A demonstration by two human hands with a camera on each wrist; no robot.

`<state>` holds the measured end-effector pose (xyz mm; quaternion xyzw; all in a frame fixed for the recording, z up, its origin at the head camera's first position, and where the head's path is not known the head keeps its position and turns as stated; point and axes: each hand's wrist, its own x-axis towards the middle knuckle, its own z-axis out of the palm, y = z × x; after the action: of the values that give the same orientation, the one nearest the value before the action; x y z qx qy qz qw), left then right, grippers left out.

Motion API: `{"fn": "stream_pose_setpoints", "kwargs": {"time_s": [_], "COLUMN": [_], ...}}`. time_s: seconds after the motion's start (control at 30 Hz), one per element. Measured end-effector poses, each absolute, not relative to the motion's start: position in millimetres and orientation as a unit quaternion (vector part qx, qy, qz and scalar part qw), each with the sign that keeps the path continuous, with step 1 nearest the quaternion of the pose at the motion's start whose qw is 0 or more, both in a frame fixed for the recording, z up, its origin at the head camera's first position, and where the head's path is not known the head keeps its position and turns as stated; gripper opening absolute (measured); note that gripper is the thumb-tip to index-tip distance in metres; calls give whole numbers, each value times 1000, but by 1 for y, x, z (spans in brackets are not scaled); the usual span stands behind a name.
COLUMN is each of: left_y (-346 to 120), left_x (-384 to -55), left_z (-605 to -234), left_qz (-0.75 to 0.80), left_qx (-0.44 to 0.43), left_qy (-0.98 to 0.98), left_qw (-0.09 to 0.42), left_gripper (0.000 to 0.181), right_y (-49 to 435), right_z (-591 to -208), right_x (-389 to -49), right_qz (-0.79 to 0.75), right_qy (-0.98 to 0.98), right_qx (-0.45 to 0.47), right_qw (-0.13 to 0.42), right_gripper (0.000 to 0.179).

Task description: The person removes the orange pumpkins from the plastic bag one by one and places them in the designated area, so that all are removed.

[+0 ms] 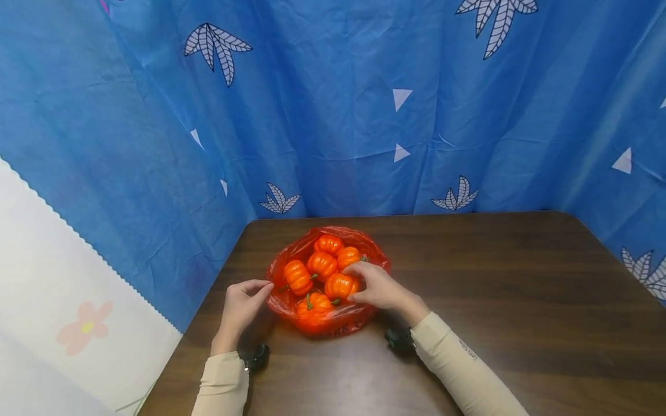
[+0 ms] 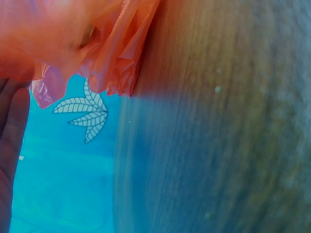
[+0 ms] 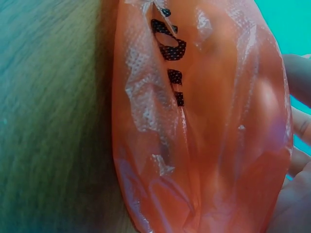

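Note:
A red plastic bag (image 1: pixel 333 330) lies open on the table, holding several small orange pumpkins with green stems. At its left rim my left hand (image 1: pixel 240 309) pinches the plastic between thumb and fingertips. My right hand (image 1: pixel 382 289) reaches over the right rim, thumb and fingers curled about the right side of a small pumpkin (image 1: pixel 340 286). Another pumpkin (image 1: pixel 298 277) lies nearest the left hand. In the right wrist view, the bag's wall (image 3: pixel 218 136) with black print partly hides the right fingers (image 3: pixel 302 124). The left wrist view shows left fingers (image 2: pixel 14 121) beneath crumpled plastic.
The brown wooden table (image 1: pixel 499 289) extends to the right of the bag. A blue curtain (image 1: pixel 343 115) with leaf patterns hangs behind and left of it. White cloth (image 1: pixel 62 260) with a flower print hangs at the far left. Both wrists carry dark devices (image 1: pixel 255 358).

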<state>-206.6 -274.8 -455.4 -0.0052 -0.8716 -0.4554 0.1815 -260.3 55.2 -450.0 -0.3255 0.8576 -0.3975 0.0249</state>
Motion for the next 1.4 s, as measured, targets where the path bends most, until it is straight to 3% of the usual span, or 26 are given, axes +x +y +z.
{"fn": "stream_pose_setpoints", "kwargs": {"time_s": [1.0,1.4], "left_y": [-275,-276], "left_x": [-207,-205], "left_z": [-455,-454], "left_qz": [-459,-484], "left_qx": [-15,2], "left_qy": [-866,-859], "left_qw": [197,169], "left_gripper": [14,22], "right_y": [59,62], "right_z": [-452,-447], "right_x": [-267,-268], "right_qz": [-435,-488], "right_qy": [844,823], "right_qx": [-313,-283], "right_qw": [36,64], "right_gripper": [47,47]}}
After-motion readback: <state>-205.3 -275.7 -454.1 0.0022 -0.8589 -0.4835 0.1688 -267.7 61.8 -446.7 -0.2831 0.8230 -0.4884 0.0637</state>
